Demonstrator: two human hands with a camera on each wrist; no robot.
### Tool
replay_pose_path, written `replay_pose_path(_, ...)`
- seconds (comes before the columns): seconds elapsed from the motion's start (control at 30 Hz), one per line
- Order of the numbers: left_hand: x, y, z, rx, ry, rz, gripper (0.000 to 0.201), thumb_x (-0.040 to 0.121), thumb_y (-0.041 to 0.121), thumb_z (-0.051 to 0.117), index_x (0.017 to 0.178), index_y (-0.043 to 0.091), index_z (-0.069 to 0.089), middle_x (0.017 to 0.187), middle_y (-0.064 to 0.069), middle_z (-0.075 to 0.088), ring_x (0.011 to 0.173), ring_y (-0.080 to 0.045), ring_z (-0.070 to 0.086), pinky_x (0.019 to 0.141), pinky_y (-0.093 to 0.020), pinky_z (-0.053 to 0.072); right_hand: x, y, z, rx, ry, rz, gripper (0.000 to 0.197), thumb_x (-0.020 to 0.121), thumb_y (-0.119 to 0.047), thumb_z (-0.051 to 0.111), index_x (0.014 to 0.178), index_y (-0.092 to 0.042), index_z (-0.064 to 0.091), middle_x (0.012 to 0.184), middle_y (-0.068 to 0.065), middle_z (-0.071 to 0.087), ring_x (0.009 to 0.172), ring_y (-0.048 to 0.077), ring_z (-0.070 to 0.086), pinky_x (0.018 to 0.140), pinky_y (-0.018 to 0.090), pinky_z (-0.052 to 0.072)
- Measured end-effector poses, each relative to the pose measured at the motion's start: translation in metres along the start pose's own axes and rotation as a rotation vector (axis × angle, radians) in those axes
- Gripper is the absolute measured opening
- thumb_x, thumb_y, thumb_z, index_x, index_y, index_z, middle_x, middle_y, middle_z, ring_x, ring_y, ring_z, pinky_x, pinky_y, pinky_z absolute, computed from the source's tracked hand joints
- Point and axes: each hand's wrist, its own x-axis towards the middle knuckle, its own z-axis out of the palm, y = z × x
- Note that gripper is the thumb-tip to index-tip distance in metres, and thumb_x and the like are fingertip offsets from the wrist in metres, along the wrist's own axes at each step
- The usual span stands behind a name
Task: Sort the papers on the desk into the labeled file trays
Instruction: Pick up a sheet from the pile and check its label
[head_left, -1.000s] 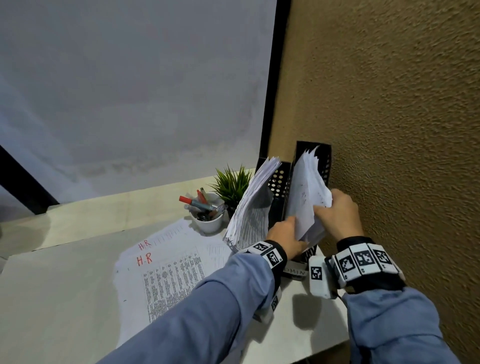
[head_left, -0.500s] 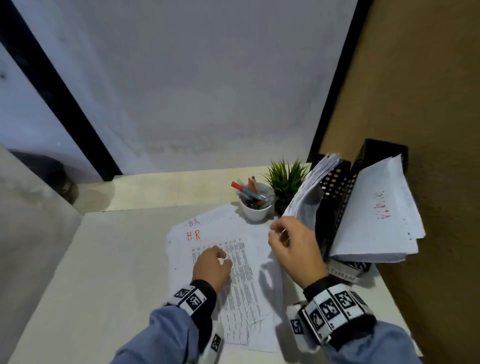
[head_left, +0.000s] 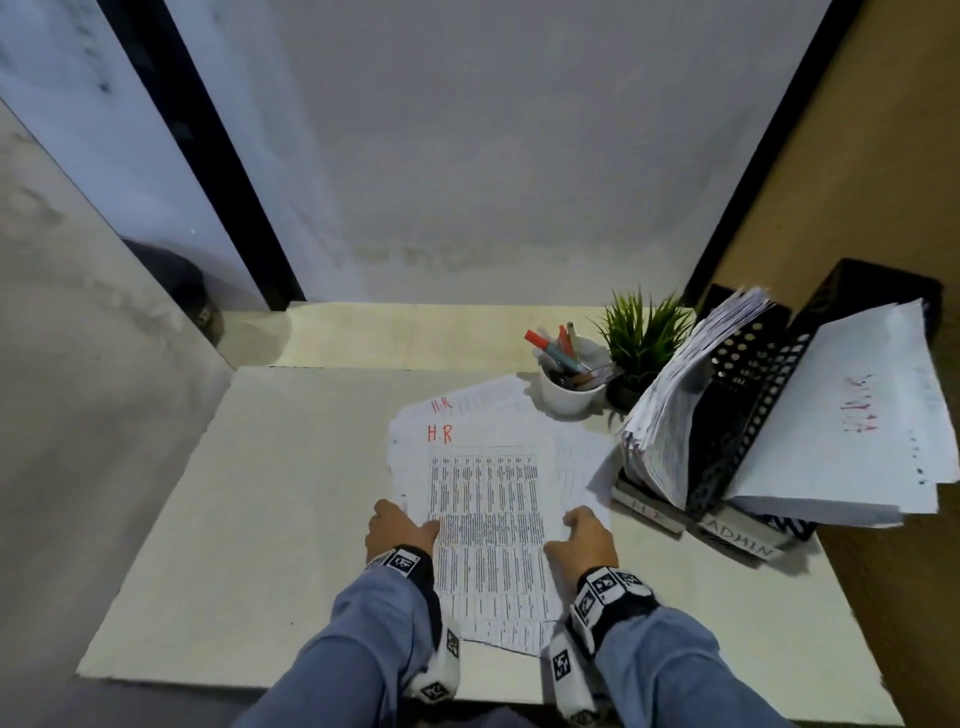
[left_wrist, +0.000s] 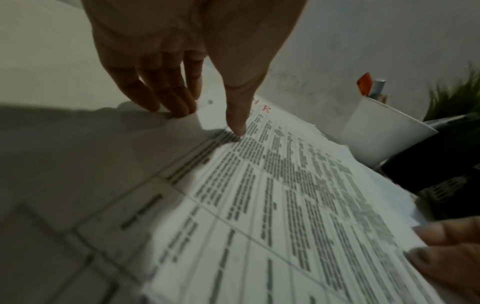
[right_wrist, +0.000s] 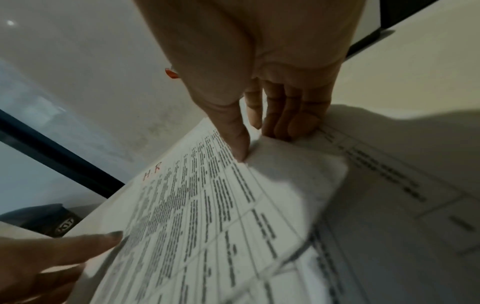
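Lying flat on the table (head_left: 291, 467), the printed sheet marked "H.R" (head_left: 488, 499) is gripped at both side edges. Its left edge is pinched by the left hand (head_left: 397, 530), its right edge by the right hand (head_left: 584, 540). The file trays (head_left: 748, 415), already filled with papers, are positioned just right of it.

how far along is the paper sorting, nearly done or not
Partly done. Both file trays already hold thick stacks: the ADMIN tray and the tray beside it, whose label I can't read. In hand: the left hand and right hand grip the edges of the top H.R sheet. Left: that sheet and the other papers under it on the desk.
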Motion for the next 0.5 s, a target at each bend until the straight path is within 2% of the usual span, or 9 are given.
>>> replay_pose_path(0.03,0.0,-0.004,-0.002,-0.035,-0.018,0.007,0.056,0.076,0.029,0.074,0.116,0.004,0.044,0.117,-0.018,0.057,0.104,-0.035,0.058,0.086,-0.039,0.049,0.003,0.001,0.001,-0.001,0.008,0.004,0.018,0.077,-0.004,0.061,0.085,-0.014,0.049,0.085,0.005,0.053,0.072,0.019,0.049,0.063,0.022,0.036)
replay_pose_path(0.07,0.0,-0.007,-0.004,-0.064,-0.023,0.017,0.046,0.077,0.026,0.072,0.111,0.006,0.048,0.112,-0.017,0.06,0.098,-0.033,0.06,0.082,-0.036,0.049,0.006,0.001,0.001,0.0,0.013,0.011,0.023,0.075,-0.001,0.061,0.072,-0.015,0.043,0.075,0.005,0.047,0.066,0.018,0.043,0.06,0.021,0.033)
replay_pose_path(0.17,-0.002,-0.013,-0.01,-0.107,0.014,0.094,0.021,0.079,0.018,0.07,0.094,0.011,0.057,0.101,-0.012,0.066,0.082,-0.026,0.058,0.074,-0.027,0.044,0.011,0.004,-0.003,0.01,-0.021,0.013,0.03,0.076,0.001,0.064,0.058,-0.01,0.043,0.064,0.006,0.047,0.064,0.018,0.044,0.058,0.021,0.033)
replay_pose_path(0.27,-0.005,-0.019,-0.013,-0.117,0.033,0.224,0.015,0.083,0.012,0.064,0.098,0.011,0.066,0.098,-0.01,0.069,0.08,-0.021,0.057,0.074,-0.023,0.041,0.012,0.007,-0.008,-0.009,-0.014,0.015,0.008,0.076,0.005,0.059,0.069,0.005,0.056,0.067,0.017,0.055,0.067,0.026,0.056,0.064,0.023,0.043)
replay_pose_path(0.3,-0.007,-0.02,-0.014,-0.123,0.038,0.26,0.017,0.084,0.011,0.062,0.101,0.011,0.067,0.099,-0.009,0.069,0.082,-0.021,0.058,0.076,-0.023,0.042,0.015,0.008,-0.008,-0.003,-0.012,-0.005,0.011,0.076,0.008,0.054,0.066,0.004,0.053,0.067,0.02,0.051,0.105,0.029,0.058,0.064,0.024,0.042)
replay_pose_path(0.33,-0.008,-0.021,-0.015,-0.131,0.043,0.287,0.019,0.086,0.011,0.06,0.103,0.011,0.069,0.101,-0.009,0.07,0.085,-0.022,0.06,0.079,-0.023,0.044,0.016,0.008,-0.01,0.014,-0.021,-0.029,0.018,0.077,0.01,0.048,0.064,-0.003,0.05,0.068,0.017,0.048,0.079,0.014,0.028,0.066,0.023,0.039)
replay_pose_path(0.4,-0.009,-0.022,-0.017,-0.156,0.047,0.327,0.019,0.087,0.01,0.058,0.101,0.012,0.071,0.099,-0.007,0.071,0.087,-0.024,0.064,0.08,-0.024,0.048,0.016,0.005,-0.013,0.079,-0.062,-0.089,0.034,0.082,0.012,0.04,0.09,-0.012,0.063,0.088,0.004,0.058,0.087,0.02,0.054,0.079,0.024,0.041)
replay_pose_path(0.43,-0.009,-0.022,-0.017,-0.174,0.05,0.339,0.018,0.087,0.009,0.058,0.096,0.013,0.073,0.095,-0.007,0.072,0.085,-0.024,0.065,0.076,-0.023,0.048,0.016,0.004,-0.015,0.118,-0.082,-0.115,0.044,0.083,0.013,0.038,0.107,-0.013,0.064,0.101,0.001,0.062,0.098,0.021,0.057,0.089,0.026,0.043)
replay_pose_path(0.5,-0.01,-0.02,-0.017,-0.239,0.065,0.362,0.019,0.084,0.006,0.057,0.082,0.018,0.071,0.086,-0.004,0.071,0.079,-0.023,0.066,0.069,-0.024,0.05,0.013,0.003,-0.016,0.233,-0.099,-0.132,0.057,0.079,0.019,0.034,0.116,-0.012,0.064,0.109,0.003,0.066,0.104,0.022,0.06,0.099,0.029,0.044)
